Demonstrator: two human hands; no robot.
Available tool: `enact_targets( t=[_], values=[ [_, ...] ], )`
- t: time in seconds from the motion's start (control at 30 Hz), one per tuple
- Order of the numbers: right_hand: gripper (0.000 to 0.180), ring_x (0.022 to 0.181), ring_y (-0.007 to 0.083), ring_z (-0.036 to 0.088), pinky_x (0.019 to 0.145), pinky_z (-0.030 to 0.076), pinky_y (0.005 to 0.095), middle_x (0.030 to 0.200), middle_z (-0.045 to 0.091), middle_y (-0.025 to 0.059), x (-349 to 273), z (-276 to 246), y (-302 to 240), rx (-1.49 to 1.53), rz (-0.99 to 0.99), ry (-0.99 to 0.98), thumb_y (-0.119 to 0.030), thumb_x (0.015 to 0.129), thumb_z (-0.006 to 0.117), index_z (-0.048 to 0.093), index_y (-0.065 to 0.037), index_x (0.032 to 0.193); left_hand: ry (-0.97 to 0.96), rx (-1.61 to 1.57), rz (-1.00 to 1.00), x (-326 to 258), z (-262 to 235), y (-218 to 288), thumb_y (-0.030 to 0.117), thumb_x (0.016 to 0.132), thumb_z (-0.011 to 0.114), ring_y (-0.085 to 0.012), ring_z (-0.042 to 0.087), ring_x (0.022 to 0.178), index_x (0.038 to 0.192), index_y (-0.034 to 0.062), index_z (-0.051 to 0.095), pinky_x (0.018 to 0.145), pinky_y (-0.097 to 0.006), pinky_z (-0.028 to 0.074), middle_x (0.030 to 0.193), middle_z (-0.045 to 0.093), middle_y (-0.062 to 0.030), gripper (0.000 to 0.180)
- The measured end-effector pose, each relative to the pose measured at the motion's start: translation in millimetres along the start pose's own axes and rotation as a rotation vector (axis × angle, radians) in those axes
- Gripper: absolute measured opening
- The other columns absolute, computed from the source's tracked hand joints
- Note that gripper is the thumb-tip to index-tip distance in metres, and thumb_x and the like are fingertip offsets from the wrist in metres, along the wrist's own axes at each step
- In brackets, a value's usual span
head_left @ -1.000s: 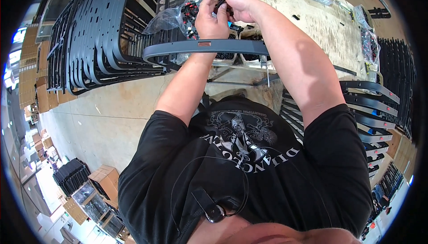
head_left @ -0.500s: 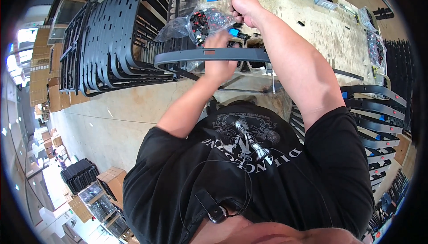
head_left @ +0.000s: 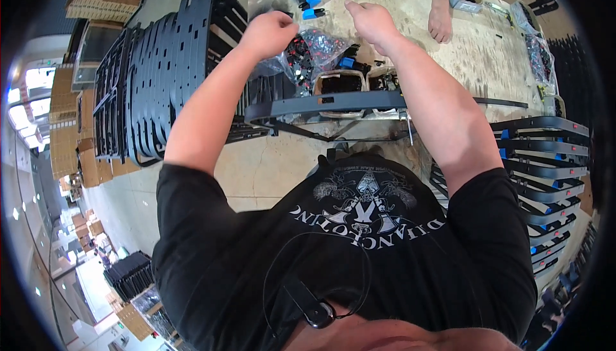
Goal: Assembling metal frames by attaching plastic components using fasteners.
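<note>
Plastic bag (head_left: 314, 46) of small parts lies between both hands (head_left: 273, 30) (head_left: 371, 22).

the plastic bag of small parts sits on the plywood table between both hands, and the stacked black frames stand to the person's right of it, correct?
Not quite. In the head view the clear plastic bag of small parts does lie on the plywood table between the left hand and the right hand, but the stacked black frames stand to the person's left of it.

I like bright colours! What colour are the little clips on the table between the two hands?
Bright blue clips, lying on the plywood table; the head view shows them.
</note>
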State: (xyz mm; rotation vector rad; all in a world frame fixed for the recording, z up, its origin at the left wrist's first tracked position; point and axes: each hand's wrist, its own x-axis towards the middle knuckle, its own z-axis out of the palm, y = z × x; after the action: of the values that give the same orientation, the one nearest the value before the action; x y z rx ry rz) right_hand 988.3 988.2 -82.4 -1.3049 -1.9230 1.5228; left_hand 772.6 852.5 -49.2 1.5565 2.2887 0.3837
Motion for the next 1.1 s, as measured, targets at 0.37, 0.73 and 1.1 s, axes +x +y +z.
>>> enact_targets(
  t=[0.37,0.73,1.1],
  values=[
    [0.053,0.095,0.0440,0.068,0.090,0.053,0.0474,0.094,0.071,0.0278,4.3,-23.2,2.1,-0.393,-0.060,0.124,-0.046,0.099,0.052,0.073,0.002,0.106,-0.119,0.217,-0.209,201.8,151.8,-103.2,0.043,0.079,0.074,-0.0361,0.065,0.119,0.125,0.0020,0.065,0.103,-0.043,0.051,0.127,0.067,-0.0246,0.063],
    [0.048,0.069,0.0286,0.059,0.073,0.051,0.0406,0.072,0.063,0.0185,2.5,-24.1,4.2,-0.381,-0.063,0.049,-0.045,0.101,0.056,0.068,0.001,0.093,-0.082,0.268,-0.214,230.2,170.5,-93.8,0.060,0.071,0.078,-0.0318,0.052,0.134,0.131,0.0105,0.067,0.109,-0.042,0.046,0.142,0.059,-0.0121,0.079],
    [0.046,0.092,0.0422,0.068,0.087,0.053,0.0469,0.094,0.071,0.0252,3.0,-20.9,3.1,-0.359,-0.071,-0.014,-0.042,0.098,0.056,0.073,0.000,0.103,-0.105,0.078,0.182,179.5,136.7,-72.0,0.051,0.073,0.080,-0.0392,0.069,0.103,0.113,0.0016,0.069,0.091,-0.046,0.055,0.111,0.072,-0.0230,0.064]
  ],
)
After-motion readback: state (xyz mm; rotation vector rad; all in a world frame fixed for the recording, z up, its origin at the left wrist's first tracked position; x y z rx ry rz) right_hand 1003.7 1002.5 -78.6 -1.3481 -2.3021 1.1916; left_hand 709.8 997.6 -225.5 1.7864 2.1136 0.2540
